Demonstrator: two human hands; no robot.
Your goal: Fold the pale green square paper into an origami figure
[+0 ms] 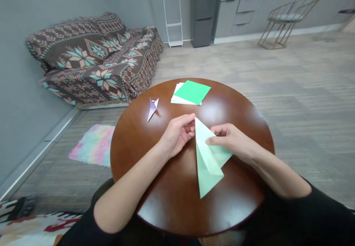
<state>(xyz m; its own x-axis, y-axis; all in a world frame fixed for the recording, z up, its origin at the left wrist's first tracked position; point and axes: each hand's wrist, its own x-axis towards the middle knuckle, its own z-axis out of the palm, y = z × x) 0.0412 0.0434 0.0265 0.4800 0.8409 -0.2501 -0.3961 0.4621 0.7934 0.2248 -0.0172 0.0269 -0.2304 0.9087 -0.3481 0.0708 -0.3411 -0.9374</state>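
A pale green sheet of origami paper, folded into pointed layered flaps, is held just above the round table. My left hand is at its top corner, fingers curled, with the fingertips against the point. On the right side, my right hand pinches the paper, thumb on top and the other fingers behind it. The long lower flap slants down toward me, and a second flap spreads to the right under my right hand. Beyond my left hand lies a small folded purple and white paper figure.
On the far part of the brown round table lies a stack of square paper, with a bright green sheet over white ones. A patterned covered sofa, a fluffy pastel rug and a gold-framed chair stand farther off.
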